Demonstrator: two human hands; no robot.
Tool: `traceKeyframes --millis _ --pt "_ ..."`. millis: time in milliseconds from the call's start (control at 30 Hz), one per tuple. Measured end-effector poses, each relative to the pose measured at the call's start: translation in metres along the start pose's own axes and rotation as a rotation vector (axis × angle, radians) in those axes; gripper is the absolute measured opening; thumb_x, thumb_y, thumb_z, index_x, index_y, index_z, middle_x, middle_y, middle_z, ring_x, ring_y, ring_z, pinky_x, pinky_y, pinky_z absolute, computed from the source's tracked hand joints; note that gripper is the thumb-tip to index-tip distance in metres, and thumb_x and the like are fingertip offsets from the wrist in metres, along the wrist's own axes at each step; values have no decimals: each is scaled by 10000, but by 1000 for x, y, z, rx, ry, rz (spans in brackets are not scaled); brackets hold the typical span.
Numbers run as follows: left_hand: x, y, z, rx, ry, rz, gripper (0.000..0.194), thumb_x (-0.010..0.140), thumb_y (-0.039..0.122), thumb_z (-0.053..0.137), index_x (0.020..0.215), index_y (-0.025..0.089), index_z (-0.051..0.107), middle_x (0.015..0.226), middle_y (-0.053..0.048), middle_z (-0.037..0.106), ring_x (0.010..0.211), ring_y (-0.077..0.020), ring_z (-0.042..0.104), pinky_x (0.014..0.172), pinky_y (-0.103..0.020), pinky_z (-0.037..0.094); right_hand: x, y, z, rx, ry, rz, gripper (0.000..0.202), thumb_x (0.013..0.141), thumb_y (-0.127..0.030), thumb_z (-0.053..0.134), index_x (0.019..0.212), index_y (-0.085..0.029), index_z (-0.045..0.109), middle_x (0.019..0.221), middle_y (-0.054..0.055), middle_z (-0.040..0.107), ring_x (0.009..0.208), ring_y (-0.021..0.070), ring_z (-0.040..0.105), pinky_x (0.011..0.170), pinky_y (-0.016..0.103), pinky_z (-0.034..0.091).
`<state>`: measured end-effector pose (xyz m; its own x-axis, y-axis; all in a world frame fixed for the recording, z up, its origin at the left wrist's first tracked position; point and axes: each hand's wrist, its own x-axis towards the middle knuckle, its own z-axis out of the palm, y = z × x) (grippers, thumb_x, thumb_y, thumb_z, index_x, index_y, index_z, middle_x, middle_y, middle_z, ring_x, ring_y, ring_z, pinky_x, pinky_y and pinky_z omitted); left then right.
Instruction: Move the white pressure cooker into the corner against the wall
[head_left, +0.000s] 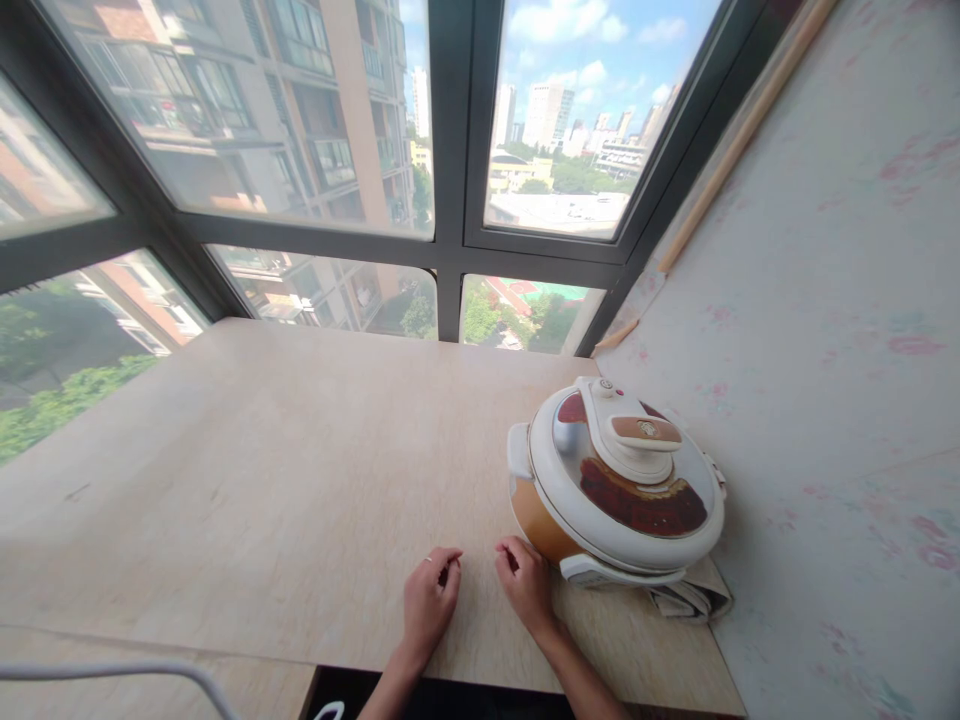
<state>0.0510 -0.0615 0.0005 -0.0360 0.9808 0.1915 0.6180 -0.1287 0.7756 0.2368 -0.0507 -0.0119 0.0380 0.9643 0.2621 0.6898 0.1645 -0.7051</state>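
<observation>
The left hand [433, 597] and right hand [526, 585] look curled and empty; swinging toward the bench's [300, 500] right edge could bump the pot [546, 522].

We look out through dark-framed windows [450, 150] in bright daylight, at an apartment block [262, 100] on the left and distant towers [547, 115] under a blue, clouded sky [517, 45]. Below them we see a pale, streaked desk [285, 460]; on our right, a floral-papered wall [847, 380].
</observation>
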Motion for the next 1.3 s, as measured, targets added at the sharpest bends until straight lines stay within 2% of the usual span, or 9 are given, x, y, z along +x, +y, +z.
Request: traceKeyframes --millis 433,567,700,800,867,967,1100,1200,1300 --pt "0 4 -2 -12 -22 -33 265 920 284 462 912 216 718 883 -60 775 772 -201 725 693 -313 539 1 -1 -1 24 -34 42 233 876 -209 447 791 -193 663 740 50 703 670 184 638 649 259 414" --pt "0 3 -2 -46 -31 -56 268 907 313 469 909 222 720 888 -64 775 782 -208 724 708 -320 538 1 -5 -11 101 -100 92 243 865 -237 450 796 -186 677 759 63 707 693 195 641 671 281 435" --pt "2 6 -4 -96 -47 -133 300 880 380 478 886 219 730 908 -87 776 811 -236 724 742 -354 536 -10 -7 -45 327 -345 241 281 866 -314 483 906 -168 721 789 71 718 708 202 653 663 292 481" --pt "7 16 -9 -211 -131 -257 320 845 421 496 880 207 731 832 -90 761 779 -249 720 721 -360 535 -24 -1 -91 395 -548 337 317 847 -343 554 1025 -166 748 848 78 748 778 221 683 735 322 521" --pt "12 29 -13 -331 -206 -347 358 828 465 506 900 190 724 689 -68 712 680 -243 695 651 -347 525 -30 5 -129 341 -585 361 327 838 -368 606 1050 -178 766 915 90 767 885 250 697 835 360 526" --pt "27 59 -21 -471 -266 -392 410 794 528 553 904 166 711 590 -38 643 604 -217 644 589 -319 496 -30 17 -191 322 -484 440 385 821 -473 665 1078 -209 777 984 94 774 918 264 705 873 387 535" --pt "61 110 -33 -652 -295 -368 495 792 563 605 1063 151 657 738 -54 693 643 -184 634 532 -271 468 -10 31 -258 431 -121 536 447 726 -609 762 880 -189 779 831 99 760 787 249 703 770 362 564" --pt "91 141 -36 -737 -334 -370 516 787 623 610 1023 165 585 874 -75 716 610 -153 621 467 -240 430 18 39 -286 570 237 554 526 688 -602 816 1003 -189 737 887 86 752 730 199 678 695 314 563" --pt "117 156 -29 -688 -420 -383 562 811 714 515 923 165 564 643 -19 644 464 -126 536 419 -225 370 53 47 -295 733 407 585 633 589 -597 872 1039 -191 690 895 69 742 667 170 656 580 270 533"
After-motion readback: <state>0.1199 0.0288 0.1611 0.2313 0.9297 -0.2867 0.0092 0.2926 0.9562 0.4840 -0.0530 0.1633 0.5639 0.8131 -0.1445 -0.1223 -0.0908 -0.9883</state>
